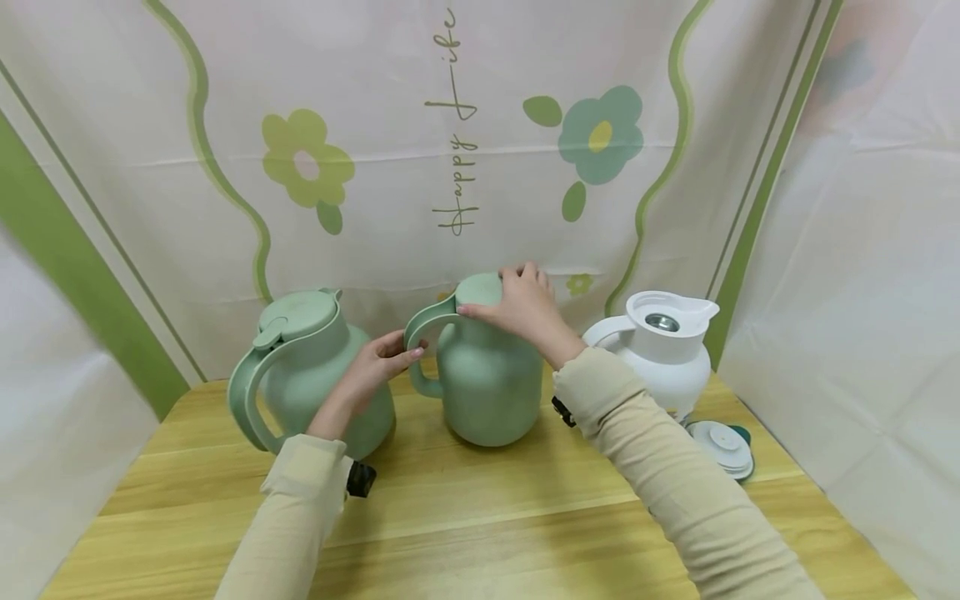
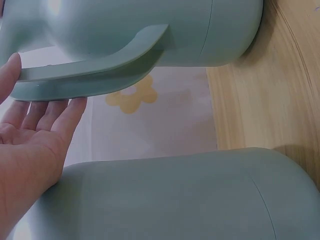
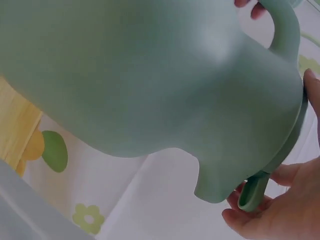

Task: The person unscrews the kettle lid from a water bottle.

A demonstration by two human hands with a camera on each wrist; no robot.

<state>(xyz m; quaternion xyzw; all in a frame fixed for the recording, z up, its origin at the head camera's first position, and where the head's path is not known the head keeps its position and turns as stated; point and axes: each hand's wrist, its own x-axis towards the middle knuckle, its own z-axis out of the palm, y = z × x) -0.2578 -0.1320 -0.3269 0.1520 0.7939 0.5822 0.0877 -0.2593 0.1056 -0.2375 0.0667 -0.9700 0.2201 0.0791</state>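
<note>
A pale green vacuum jug (image 1: 491,387) stands upright at the middle of the table. My left hand (image 1: 378,367) pinches its handle (image 2: 90,75), thumb on one side and fingertips on the other. Over the top, my right hand (image 1: 528,308) grips the round green lid (image 1: 477,289). Its thumb lies toward the handle side, and its other fingers reach the spout side. In the right wrist view, a small green loop-shaped tab (image 3: 254,192) sticks out from the lid among those fingers.
Close on the left stands another green jug (image 1: 322,400), its lid on. At right is a white jug (image 1: 667,367) with an open top, a white lid (image 1: 723,446) lying before it. Behind the wooden table (image 1: 465,533) hangs a flowered cloth (image 1: 390,100).
</note>
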